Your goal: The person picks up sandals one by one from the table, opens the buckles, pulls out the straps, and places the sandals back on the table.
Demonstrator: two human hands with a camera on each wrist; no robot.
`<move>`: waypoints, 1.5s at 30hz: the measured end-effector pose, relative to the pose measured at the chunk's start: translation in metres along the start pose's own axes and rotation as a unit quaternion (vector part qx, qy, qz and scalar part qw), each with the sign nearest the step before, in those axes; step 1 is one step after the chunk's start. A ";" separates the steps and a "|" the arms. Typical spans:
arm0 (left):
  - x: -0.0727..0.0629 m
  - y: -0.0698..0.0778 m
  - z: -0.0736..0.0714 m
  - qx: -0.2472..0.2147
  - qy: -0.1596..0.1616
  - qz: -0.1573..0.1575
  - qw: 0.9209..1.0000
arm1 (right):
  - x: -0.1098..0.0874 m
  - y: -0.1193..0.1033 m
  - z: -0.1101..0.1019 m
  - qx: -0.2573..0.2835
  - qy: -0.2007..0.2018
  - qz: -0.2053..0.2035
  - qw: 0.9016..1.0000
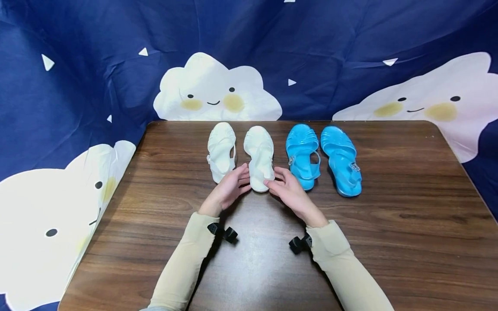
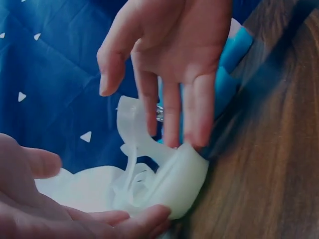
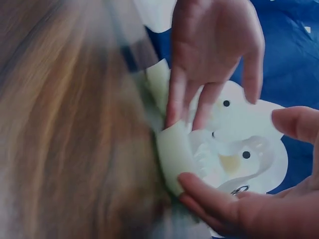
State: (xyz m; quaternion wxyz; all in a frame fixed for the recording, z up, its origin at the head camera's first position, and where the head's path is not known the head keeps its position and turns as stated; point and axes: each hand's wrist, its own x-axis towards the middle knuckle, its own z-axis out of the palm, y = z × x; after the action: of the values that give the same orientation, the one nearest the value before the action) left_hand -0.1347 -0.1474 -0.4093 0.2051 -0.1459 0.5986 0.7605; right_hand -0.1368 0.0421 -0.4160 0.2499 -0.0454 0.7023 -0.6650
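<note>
Two white sandals stand near the table's back edge, toes pointing away. At the heel of the right-hand white sandal (image 1: pixel 258 149), my left hand (image 1: pixel 229 188) is on one side and my right hand (image 1: pixel 292 193) on the other. Fairly straight fingers of both hands lie against the heel's sides, with thumbs raised off it in the wrist views. Its heel strap stands up in the left wrist view. The other white sandal (image 1: pixel 221 144) is just left, its heel partly behind my left hand. To the right stands a blue sandal (image 1: pixel 302 140), close to my right fingers.
A second blue sandal (image 1: pixel 339 151) stands at the right end of the row, slightly angled. All rest on a brown wooden table (image 1: pixel 408 207). Behind the table hangs a dark blue cloth (image 1: pixel 311 43) with smiling white clouds. Small black devices are strapped at both wrists.
</note>
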 end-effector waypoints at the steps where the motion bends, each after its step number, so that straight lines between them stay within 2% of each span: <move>1: -0.001 0.001 0.000 0.002 0.006 -0.006 1.000 | 0.000 -0.001 0.000 0.011 -0.008 0.011 1.000; 4: -0.003 0.001 0.000 -0.004 0.018 -0.022 1.000 | -0.002 -0.005 -0.001 0.056 -0.032 0.039 0.997; 9: -0.007 -0.001 -0.002 -0.060 0.002 -0.043 0.997 | -0.007 -0.012 -0.003 0.130 -0.052 0.065 0.988; 11: -0.008 -0.003 -0.001 -0.092 0.004 -0.049 0.995 | -0.008 -0.014 -0.004 0.166 -0.047 0.072 0.982; 15: -0.007 -0.007 0.002 -0.151 0.018 -0.053 0.987 | -0.009 -0.014 -0.005 0.241 -0.023 0.062 0.968; 19: -0.006 -0.011 0.006 -0.202 0.029 -0.041 0.978 | -0.008 -0.011 -0.002 0.290 0.001 0.042 0.956; 24: -0.004 -0.014 0.011 -0.244 0.047 -0.017 0.969 | -0.004 -0.009 0.004 0.288 0.019 0.031 0.957; 28: -0.001 -0.013 0.015 -0.251 0.063 -0.001 0.966 | 0.000 -0.009 0.008 0.285 0.025 0.026 0.958; 32: 0.004 -0.012 0.018 -0.238 0.071 0.011 0.969 | 0.005 -0.012 0.007 0.293 0.017 0.018 0.956; 37: 0.009 -0.009 0.020 -0.224 0.076 0.013 0.971 | 0.008 -0.013 0.005 0.296 0.011 0.013 0.955; 41: 0.011 -0.007 0.020 -0.217 0.080 0.008 0.973 | 0.009 -0.013 0.004 0.281 0.010 0.017 0.959; 45: 0.008 -0.005 0.019 -0.196 0.082 0.001 0.977 | 0.007 -0.017 0.004 0.248 0.006 0.023 0.968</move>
State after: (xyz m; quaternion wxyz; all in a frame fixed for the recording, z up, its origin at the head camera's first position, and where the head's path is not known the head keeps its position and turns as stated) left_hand -0.1385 -0.1269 -0.4124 0.1223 -0.2447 0.4525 0.8488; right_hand -0.1460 0.0339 -0.4019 0.2648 0.0382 0.5173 -0.8129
